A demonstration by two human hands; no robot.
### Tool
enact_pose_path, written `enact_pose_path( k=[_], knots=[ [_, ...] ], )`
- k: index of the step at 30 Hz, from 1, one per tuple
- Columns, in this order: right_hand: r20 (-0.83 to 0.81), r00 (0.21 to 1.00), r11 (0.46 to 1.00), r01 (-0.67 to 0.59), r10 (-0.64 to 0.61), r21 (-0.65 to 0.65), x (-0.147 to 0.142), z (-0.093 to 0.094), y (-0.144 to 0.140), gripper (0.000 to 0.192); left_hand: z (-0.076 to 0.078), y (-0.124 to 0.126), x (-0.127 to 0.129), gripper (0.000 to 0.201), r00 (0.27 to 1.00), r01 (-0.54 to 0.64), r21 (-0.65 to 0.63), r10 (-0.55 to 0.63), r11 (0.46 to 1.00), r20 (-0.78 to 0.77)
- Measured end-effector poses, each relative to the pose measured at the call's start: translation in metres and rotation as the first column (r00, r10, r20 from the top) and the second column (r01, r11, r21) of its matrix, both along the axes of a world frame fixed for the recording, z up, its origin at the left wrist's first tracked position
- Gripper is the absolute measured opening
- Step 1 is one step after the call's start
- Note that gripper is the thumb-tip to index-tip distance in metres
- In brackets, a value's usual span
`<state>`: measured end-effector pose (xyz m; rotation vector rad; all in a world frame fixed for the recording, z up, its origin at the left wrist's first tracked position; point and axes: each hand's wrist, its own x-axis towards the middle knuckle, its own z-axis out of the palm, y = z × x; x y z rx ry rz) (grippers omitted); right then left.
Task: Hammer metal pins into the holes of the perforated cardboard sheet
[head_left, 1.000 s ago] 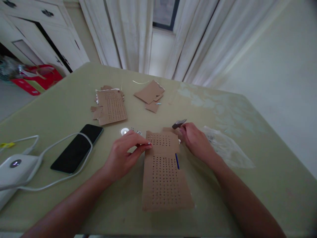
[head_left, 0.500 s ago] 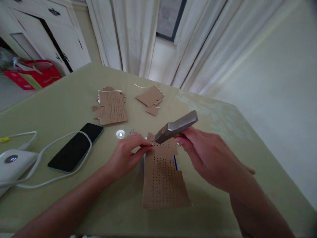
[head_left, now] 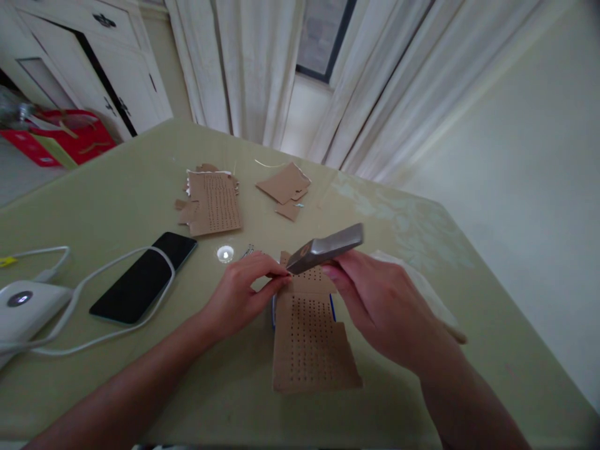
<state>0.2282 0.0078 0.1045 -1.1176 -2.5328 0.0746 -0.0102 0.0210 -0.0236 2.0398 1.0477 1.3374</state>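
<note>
My right hand (head_left: 382,300) is wrapped round the handle of a hammer (head_left: 328,247), whose grey metal head hangs over the far part of a perforated cardboard piece (head_left: 312,350). The hammer's narrow end is right beside the fingertips of my left hand (head_left: 246,284). Thumb and forefinger of that hand are pinched together at the cardboard's left edge; whatever is between them is too small to make out. Rows of small holes run along the brown cardboard. Something with a blue edge (head_left: 332,307) shows under it. Small metal pieces (head_left: 247,251) lie just beyond my left hand.
A black phone (head_left: 144,278) and a white device (head_left: 28,306) with a looping cable are at left. Farther back lie another perforated cardboard piece (head_left: 215,203), cardboard scraps (head_left: 284,183) and a small round shiny dish (head_left: 225,254). White sheet-like material (head_left: 422,284) lies behind my right hand.
The hammer and my right hand have moved down and slightly left, bringing the head closer to my left fingertips. White material behind the right hand now shows. My left hand keeps its pinch.
</note>
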Motion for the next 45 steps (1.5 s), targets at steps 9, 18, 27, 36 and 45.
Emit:
enact_pose_path(
  k=[9, 18, 27, 36, 45],
  knots=[
    [-0.083, 0.996, 0.998, 0.04, -0.044, -0.041, 0.001, -0.008, 0.0, 0.024, 0.0, 0.0, -0.001, 0.006, 1.0, 0.005, -0.019, -0.005, 1.0, 0.01],
    [-0.152, 0.988, 0.999, 0.034, -0.033, 0.006, 0.007, -0.018, -0.001, 0.023, 0.004, -0.003, -0.005, 0.007, 1.0, 0.016, -0.06, -0.017, 0.998, -0.021],
    [-0.092, 0.996, 0.998, -0.008, 0.002, -0.06, 0.002, -0.018, -0.004, 0.024, 0.004, -0.007, -0.012, 0.049, 0.981, 0.061, -0.176, -0.091, 0.983, -0.171],
    [-0.152, 0.988, 0.995, -0.002, -0.014, -0.103, -0.001, -0.025, 0.0, 0.03, 0.005, -0.01, -0.012, 0.054, 0.978, 0.055, -0.178, -0.089, 0.982, -0.188],
    [-0.122, 0.992, 0.982, -0.012, -0.011, -0.187, 0.003, -0.024, 0.004, 0.024, 0.009, -0.012, -0.009, 0.049, 0.979, 0.043, -0.113, -0.064, 0.993, -0.193]
  ],
)
